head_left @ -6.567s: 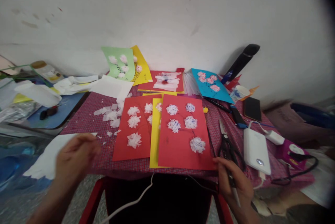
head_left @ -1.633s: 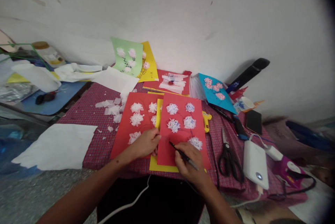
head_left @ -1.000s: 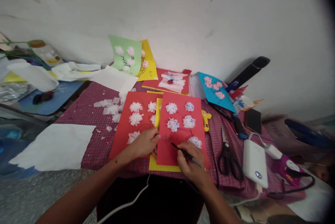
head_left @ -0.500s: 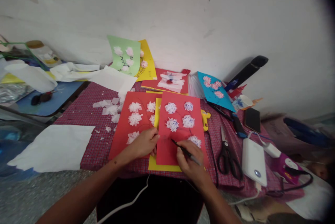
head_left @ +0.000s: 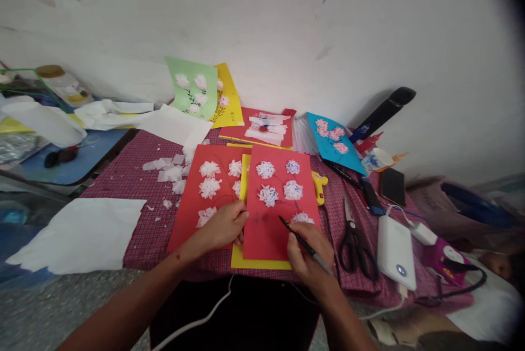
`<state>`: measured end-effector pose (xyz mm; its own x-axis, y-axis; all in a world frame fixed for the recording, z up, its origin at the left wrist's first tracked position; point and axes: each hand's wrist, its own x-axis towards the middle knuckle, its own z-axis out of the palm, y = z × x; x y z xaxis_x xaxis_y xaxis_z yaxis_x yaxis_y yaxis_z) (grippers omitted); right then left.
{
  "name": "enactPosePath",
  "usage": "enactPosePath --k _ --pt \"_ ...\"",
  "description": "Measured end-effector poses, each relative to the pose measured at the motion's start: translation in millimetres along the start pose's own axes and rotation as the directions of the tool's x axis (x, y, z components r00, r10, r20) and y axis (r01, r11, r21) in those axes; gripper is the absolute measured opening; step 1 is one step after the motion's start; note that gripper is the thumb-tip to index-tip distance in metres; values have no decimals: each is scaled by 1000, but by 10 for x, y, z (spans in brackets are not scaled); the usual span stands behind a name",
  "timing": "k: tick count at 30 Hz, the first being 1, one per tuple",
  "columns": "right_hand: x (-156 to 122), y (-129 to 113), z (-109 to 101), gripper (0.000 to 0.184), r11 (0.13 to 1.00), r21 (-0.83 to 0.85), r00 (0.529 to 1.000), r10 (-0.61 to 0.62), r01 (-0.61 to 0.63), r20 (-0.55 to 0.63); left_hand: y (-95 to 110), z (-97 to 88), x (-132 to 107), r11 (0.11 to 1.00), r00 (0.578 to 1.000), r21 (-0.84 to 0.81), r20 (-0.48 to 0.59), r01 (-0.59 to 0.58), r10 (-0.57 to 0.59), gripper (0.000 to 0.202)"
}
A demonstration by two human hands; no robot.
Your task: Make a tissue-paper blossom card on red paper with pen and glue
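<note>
A red sheet (head_left: 262, 244) with several white-and-blue crumpled paper flowers (head_left: 268, 196) lies in front of me, over a yellow sheet (head_left: 238, 261). My left hand (head_left: 225, 225) is closed at the sheets' left edge, thumb on top. A dark pen (head_left: 305, 244) is gripped in my right hand (head_left: 310, 252), its tip over the middle of the red sheet, near faint dark marks. I cannot tell whether the tip touches the paper. The right hand partly covers the lowest flower. Another red sheet (head_left: 184, 214) with white paper flowers lies underneath at left.
Black-handled scissors (head_left: 356, 247), a white power bank (head_left: 396, 252) and a yellow glue gun (head_left: 319, 187) lie at right. Flower cards in green (head_left: 192, 80), yellow and blue (head_left: 334, 143) stand behind. Tissue scraps (head_left: 170, 168) and a white sheet (head_left: 82, 233) are at left.
My right hand and the pen have shifted right, away from the dark marks, covering more of the lowest flower. The left hand stays at the sheets' edge. The view has moved slightly.
</note>
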<state>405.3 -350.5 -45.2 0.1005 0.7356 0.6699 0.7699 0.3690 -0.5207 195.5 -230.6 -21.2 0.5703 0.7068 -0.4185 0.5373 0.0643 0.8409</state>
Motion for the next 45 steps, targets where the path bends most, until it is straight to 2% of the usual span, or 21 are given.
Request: enactPosePath --k 3,10,18,23,27,31,36,41,45 --pt "-36 58 -21 33 999 -4 999 -44 44 27 -8 -1 -1 1000 1000 -10 -2 5 -5 15" --pt "-25 82 58 37 998 35 991 -53 49 124 -38 -3 6 1000 1000 0 12 0 0 16" --pt "-7 80 61 33 1000 21 994 -19 16 110 -30 -8 2 1000 1000 3 11 8 -8 15" --pt "6 62 43 30 998 55 984 -37 28 172 -43 1 4 999 1000 -41 4 2 -2 16" --pt "2 66 38 27 1000 27 990 11 -15 141 -45 3 7 998 1000 -58 6 14 -13 16" --pt "-8 65 29 27 996 88 984 -19 4 179 -49 -2 11 1000 1000 -20 4 20 -20 17" --pt "-23 69 22 23 997 72 984 12 -25 178 -46 -10 6 1000 1000 -8 7 7 -7 17" --pt "-28 77 25 23 997 10 993 72 -73 96 -43 -4 5 1000 1000 -1 9 9 -9 16" --pt "-24 71 26 23 998 18 993 66 -68 101 -49 -1 12 1000 1000 -5 11 15 -15 16"
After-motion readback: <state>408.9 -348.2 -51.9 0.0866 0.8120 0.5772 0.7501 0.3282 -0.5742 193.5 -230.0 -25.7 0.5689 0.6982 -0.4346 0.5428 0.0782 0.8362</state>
